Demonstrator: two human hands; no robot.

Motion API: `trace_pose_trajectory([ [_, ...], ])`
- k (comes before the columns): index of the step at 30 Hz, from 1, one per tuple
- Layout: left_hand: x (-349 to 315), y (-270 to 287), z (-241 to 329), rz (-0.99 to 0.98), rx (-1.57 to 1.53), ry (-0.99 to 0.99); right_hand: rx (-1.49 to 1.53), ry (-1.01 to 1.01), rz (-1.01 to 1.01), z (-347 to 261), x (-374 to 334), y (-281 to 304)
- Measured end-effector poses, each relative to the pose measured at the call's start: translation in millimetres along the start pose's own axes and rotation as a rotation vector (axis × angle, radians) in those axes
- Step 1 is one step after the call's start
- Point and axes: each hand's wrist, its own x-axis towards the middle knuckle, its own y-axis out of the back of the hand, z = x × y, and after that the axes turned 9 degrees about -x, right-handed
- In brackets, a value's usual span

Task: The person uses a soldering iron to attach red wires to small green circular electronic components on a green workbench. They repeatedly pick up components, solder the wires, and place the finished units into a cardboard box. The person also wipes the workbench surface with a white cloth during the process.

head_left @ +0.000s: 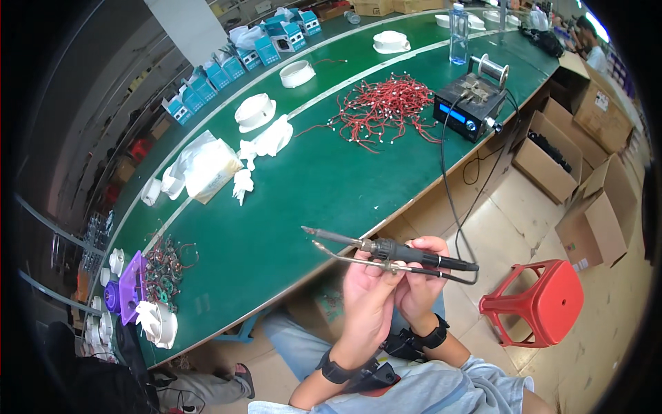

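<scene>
Above the table's near edge, both my hands hold a black soldering iron [393, 250], its metal tip pointing left. A thin bent metal tube [345, 258] runs alongside the iron and ends close to its tip. My left hand [369, 293] has its fingers closed at the front of the handle, near the tube's clamp. Closer to the cable end, my right hand [417, 286] grips the handle, its fingertips partly behind it. A black cable [449, 186] loops from the handle's rear up to the soldering station [470, 105], which carries a spool of solder wire [491, 69].
On the green table [289, 207] lie a heap of red wires [386, 103], a tissue pack [212, 169], white round housings [255, 112] and a purple tray [131, 286]. A water bottle [458, 34] stands beyond the station. A red stool [552, 303] and cardboard boxes [596, 228] are at right.
</scene>
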Motion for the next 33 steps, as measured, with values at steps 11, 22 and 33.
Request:
trace_pose_trajectory([
  [11, -27, 69, 46, 0.185, 0.288, -0.127, 0.074, -0.118, -0.078, 10, 7, -11],
  [22, -122, 172, 266, 0.711, 1.714, -0.668, -0.193, -0.089, -0.463, 26, 24, -11],
  [33, -67, 224, 391, 0.601, 2.101, -0.82, -0.299, -0.121, -0.446, 36, 23, -8],
])
